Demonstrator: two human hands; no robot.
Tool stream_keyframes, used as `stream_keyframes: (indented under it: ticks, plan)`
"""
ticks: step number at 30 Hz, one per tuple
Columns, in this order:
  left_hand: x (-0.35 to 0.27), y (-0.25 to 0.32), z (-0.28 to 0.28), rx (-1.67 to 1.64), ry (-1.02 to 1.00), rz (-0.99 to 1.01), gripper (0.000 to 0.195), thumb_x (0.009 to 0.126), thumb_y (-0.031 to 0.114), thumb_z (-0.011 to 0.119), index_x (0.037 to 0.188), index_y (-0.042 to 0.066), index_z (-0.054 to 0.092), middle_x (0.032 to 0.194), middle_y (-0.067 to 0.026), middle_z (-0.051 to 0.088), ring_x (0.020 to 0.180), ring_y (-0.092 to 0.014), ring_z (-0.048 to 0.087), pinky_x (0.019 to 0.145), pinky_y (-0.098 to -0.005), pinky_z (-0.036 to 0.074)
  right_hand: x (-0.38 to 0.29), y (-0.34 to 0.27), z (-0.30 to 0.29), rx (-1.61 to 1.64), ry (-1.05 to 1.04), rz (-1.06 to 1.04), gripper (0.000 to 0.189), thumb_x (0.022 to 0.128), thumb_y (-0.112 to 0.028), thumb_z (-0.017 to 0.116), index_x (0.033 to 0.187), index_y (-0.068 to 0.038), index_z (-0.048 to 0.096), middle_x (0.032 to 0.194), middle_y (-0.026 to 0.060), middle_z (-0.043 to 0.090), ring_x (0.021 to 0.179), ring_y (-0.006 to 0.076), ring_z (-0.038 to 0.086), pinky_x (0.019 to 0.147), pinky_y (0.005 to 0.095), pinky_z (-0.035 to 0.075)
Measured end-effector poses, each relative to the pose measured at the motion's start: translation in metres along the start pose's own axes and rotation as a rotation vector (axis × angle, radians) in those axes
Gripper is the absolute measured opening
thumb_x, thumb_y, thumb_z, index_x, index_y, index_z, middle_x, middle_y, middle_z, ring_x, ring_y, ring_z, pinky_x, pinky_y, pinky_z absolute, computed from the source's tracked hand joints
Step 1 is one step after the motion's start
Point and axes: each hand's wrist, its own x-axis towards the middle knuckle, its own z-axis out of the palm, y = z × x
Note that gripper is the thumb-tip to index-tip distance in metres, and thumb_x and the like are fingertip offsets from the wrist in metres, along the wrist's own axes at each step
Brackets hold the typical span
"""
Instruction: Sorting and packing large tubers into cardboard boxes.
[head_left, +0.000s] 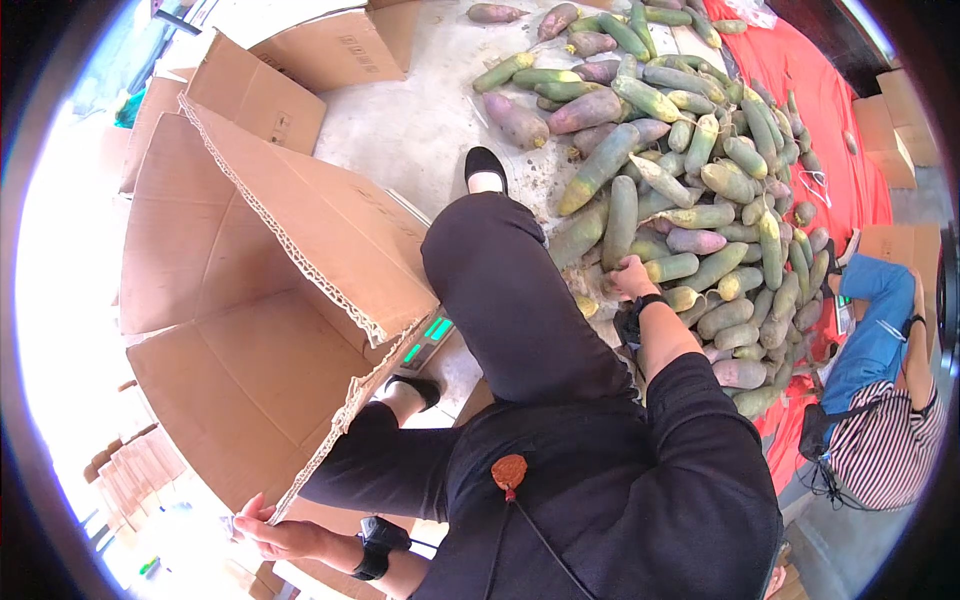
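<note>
My right hand (634, 278) is low at the left edge of a heap of green and purplish radishes (701, 176). Its fingers close around the lower end of a long green radish (621, 217). By the lower corner of a large open cardboard box (255, 375) is my left hand (281, 534), its fingers bent at the flap's torn edge. Whether they grip that edge or something small and pale is unclear. The visible inside of the box shows only bare cardboard. Beneath the box, a scale with a lit green display (427, 341) shows partly.
My bent knee (495, 262) stands between box and heap. More cardboard boxes (337, 49) are at the upper left. Red sheeting (817, 90) lies along the heap's right side. Beyond it sits another person in a striped top (881, 442), near a second scale (844, 315).
</note>
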Motion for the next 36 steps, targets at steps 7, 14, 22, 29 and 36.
stream_keyframes:
  ticks: [7,14,22,29,36]
  plan:
    - [-0.001,0.004,0.001,-0.031,-0.006,0.024,0.046,0.093,0.033,0.041,0.066,0.001,0.060,0.060,-0.0056,0.053,0.064,-0.015,0.051,0.065,-0.0286,0.038,0.055,0.058,0.001,-0.152,0.474,-0.241,0.009,0.072,-0.004,0.059,0.080,-0.004,0.056,0.070,0.0130,0.061,0.063,0.0263,0.061,0.056,0.0367,0.048]
    - [-0.002,0.005,0.009,-0.035,0.064,0.071,0.048,0.094,0.032,0.040,0.061,0.002,0.059,0.054,0.0006,0.039,0.055,-0.011,0.040,0.055,-0.0254,0.031,0.070,0.071,-0.051,-0.795,0.489,-0.607,0.015,0.074,-0.018,0.058,0.082,-0.008,0.065,0.083,0.0110,0.063,0.077,0.0266,0.061,0.066,0.0367,0.050]
    - [-0.001,-0.008,-0.002,-0.043,0.001,0.088,0.047,0.094,0.028,0.040,0.062,0.002,0.061,0.056,0.0000,0.048,0.054,-0.009,0.039,0.053,-0.0258,0.029,-0.006,-0.048,-0.092,0.513,0.424,-0.545,0.018,0.088,-0.013,0.045,0.092,-0.005,0.061,0.061,-0.0011,0.048,0.045,0.0076,0.040,0.039,0.0235,0.036]
    - [0.000,-0.005,-0.002,-0.007,-0.028,0.197,0.046,0.095,0.021,0.036,0.063,-0.002,0.059,0.052,-0.0038,0.046,0.049,-0.013,0.041,0.049,-0.0273,0.031,-0.116,-0.147,-0.108,0.811,0.203,-0.697,0.020,0.093,-0.016,0.044,0.099,-0.003,0.057,0.057,-0.0070,0.034,0.047,0.0026,0.031,0.044,0.0202,0.033]
    - [0.001,-0.010,-0.007,-0.071,-0.057,0.206,0.045,0.096,0.026,0.041,0.065,0.000,0.061,0.053,0.0017,0.042,0.053,-0.007,0.036,0.050,-0.0252,0.027,-0.287,-0.300,-0.135,1.057,-0.341,-1.275,0.026,0.094,-0.019,0.044,0.106,0.002,0.051,0.058,-0.0058,0.022,0.053,0.0068,0.025,0.057,0.0259,0.031]
